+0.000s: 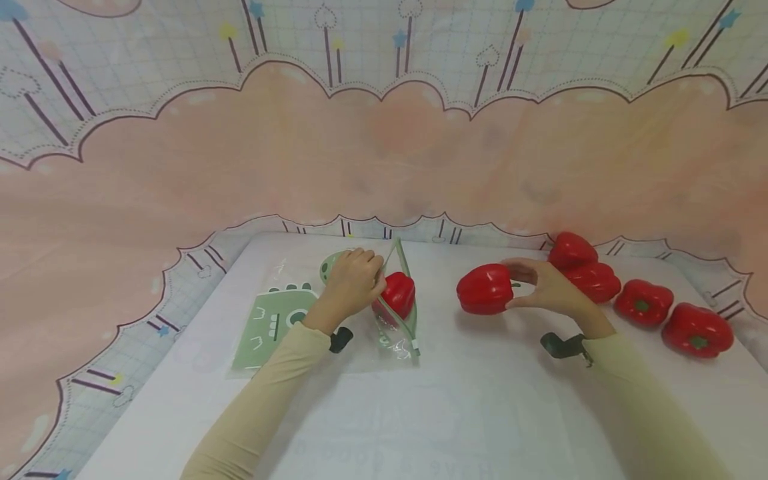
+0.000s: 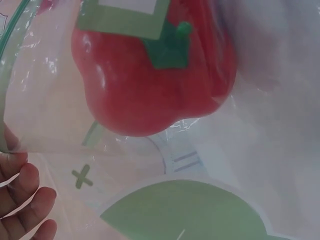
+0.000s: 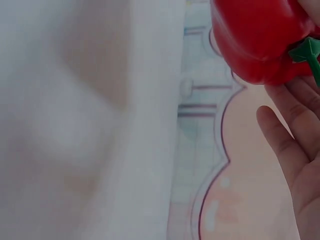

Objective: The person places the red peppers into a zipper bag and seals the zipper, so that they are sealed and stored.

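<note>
A clear zip bag (image 1: 271, 337) with green printed shapes lies at the left of the white table, its green-edged mouth spread on the right side. My left hand (image 1: 355, 283) pinches the bag by that mouth; its fingers (image 2: 32, 200) show at the edge in the left wrist view. Just inside the mouth sits one red bell pepper (image 1: 401, 295), seen through the plastic in the left wrist view. My right hand (image 1: 547, 288) grips another red bell pepper (image 1: 485, 289) from its green-stemmed end, holding it over the table to the right of the bag.
Several more red bell peppers (image 1: 643, 301) stand along the right side, beyond my right hand. A printed cloth (image 1: 384, 160) rises behind the white table (image 1: 468, 400). Dark wrist-camera mounts (image 1: 563, 345) hang below both wrists.
</note>
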Demonstrator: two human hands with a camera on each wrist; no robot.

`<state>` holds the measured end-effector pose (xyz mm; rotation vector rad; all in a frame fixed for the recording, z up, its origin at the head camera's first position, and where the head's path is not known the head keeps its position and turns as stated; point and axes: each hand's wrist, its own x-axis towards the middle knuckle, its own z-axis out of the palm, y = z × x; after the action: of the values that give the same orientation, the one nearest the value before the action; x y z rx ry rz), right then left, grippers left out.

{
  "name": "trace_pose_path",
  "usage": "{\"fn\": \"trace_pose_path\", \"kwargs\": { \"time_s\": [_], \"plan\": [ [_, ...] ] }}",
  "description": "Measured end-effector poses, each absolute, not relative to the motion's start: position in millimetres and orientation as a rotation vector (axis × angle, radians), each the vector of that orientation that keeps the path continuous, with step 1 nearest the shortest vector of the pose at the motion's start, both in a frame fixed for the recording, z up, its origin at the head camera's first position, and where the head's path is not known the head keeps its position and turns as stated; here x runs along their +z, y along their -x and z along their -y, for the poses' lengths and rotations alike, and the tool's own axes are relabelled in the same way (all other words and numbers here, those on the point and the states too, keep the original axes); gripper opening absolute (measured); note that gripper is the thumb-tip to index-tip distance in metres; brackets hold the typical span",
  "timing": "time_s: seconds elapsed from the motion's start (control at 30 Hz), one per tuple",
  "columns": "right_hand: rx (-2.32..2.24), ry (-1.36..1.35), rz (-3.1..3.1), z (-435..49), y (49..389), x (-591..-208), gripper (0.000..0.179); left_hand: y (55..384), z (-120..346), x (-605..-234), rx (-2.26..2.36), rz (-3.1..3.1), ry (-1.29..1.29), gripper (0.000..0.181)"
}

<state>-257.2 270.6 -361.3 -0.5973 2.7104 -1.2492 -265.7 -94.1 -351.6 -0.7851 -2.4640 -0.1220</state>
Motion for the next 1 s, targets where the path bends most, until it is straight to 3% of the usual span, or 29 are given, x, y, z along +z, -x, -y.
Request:
{"fn": "trace_pose_path", "kwargs": {
  "time_s": [0.4,1.0],
  "plan": [
    [-1.253,0.642,-2.591,-227.5,280.2,-367.8,0.075,265.7,95.6,-347.2,-0.183,2.509,0.773,0.010],
    [-1.230,0.700,-2.546,-191.8,288.3,-378.5,0.070,265.2,96.9,-342.5,-0.210,2.537,0.755,0.012]
  ]
}}
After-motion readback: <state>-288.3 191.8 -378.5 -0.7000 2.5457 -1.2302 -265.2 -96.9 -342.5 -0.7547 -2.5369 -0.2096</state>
